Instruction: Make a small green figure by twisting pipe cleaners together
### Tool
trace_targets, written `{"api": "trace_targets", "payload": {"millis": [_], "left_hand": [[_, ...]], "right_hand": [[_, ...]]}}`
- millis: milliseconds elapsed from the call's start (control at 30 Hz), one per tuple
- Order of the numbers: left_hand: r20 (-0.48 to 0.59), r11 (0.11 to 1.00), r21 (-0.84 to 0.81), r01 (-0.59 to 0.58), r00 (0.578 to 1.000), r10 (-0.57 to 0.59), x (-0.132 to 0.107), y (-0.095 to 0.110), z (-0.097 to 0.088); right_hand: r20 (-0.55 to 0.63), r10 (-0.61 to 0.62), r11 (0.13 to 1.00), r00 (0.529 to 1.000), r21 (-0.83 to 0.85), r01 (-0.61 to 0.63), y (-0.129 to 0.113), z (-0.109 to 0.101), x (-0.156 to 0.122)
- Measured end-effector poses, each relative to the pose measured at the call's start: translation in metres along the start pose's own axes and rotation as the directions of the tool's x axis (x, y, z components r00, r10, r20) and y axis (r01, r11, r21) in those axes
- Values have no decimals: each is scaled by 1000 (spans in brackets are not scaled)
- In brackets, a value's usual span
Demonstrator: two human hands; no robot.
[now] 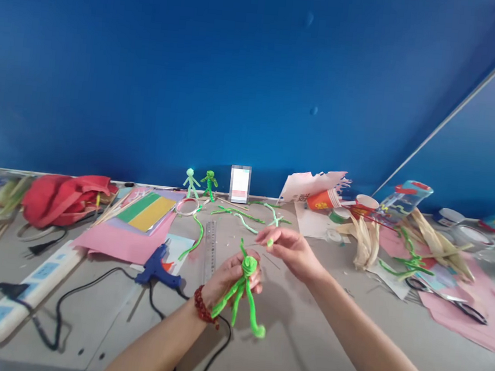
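Fingers of my left hand (229,277) are wrapped round a bright green pipe-cleaner figure (248,267). It has a coiled round head, and its long limbs hang down over my wrist. Just up and to the right, my right hand (291,249) pinches a small yellow-green bit (270,243) between thumb and fingers, too small to name surely. The two hands are close but apart. Two finished-looking pipe-cleaner figures, one pale green (191,183) and one darker green (209,185), stand at the back. Loose green pipe cleaners (238,214) lie behind my hands.
A blue glue gun (158,269) with a black cord lies left of my hands, near a white power strip (27,292). A clear ruler (209,252) is close by. Coloured sheets (146,213) and a red bag (66,197) lie left; paper cups (322,201) and scissors (455,299) lie right.
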State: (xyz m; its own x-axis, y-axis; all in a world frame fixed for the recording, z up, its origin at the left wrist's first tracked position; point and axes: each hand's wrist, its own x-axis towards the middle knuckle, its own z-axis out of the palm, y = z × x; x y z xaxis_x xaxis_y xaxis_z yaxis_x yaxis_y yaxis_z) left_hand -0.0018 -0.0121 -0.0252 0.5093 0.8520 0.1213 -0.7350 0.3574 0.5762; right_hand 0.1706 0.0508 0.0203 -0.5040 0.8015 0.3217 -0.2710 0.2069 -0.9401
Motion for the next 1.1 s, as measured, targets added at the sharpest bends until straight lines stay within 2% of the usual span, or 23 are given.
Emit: {"api": "trace_targets", "payload": {"millis": [67,167,233,333,433,500,567,633,733,800,900,1000,1100], "left_hand": [[-12,999,-24,34,999,-34,0,-2,-1],[-30,997,-3,82,996,-82,0,-6,-4],[-22,995,21,95,995,-94,-2,-7,-5],[-7,991,67,117,993,-117,-2,-7,-4],[-79,978,179,110,992,-97,1,-4,-4],[-209,953,300,50,978,14,4,-1,-6],[-293,895,445,-32,939,179,6,2,-9],[-224,821,560,-110,934,278,6,5,-14],[-13,768,605,-210,962,273,4,7,-18],[52,722,642,-257,954,294,4,6,-17],[13,679,673,-293,923,385,6,4,-13],[-56,721,636,-274,916,398,8,4,-8],[-104,755,602,-258,913,394,8,6,-5]], "right_hand": [[133,-36,999,991,-14,39,-10,5,-18],[292,-137,972,947,-145,185,-14,8,-25],[353,-177,946,919,-196,257,-12,8,-23],[381,-200,939,903,-189,287,-8,6,-21],[305,-164,953,938,-197,231,-8,2,-23],[229,-139,958,963,-215,190,-8,-1,-25],[144,-123,951,982,-268,158,-7,-4,-25],[60,-97,940,994,-323,111,-3,-5,-25],[-43,-48,959,998,-283,34,7,-3,-24],[-68,-34,970,997,-241,17,12,2,-24],[-24,-13,976,1000,-218,8,13,9,-24],[14,13,971,1000,-240,-9,8,11,-25],[-32,7,985,999,-172,-12,2,7,-24]]}}
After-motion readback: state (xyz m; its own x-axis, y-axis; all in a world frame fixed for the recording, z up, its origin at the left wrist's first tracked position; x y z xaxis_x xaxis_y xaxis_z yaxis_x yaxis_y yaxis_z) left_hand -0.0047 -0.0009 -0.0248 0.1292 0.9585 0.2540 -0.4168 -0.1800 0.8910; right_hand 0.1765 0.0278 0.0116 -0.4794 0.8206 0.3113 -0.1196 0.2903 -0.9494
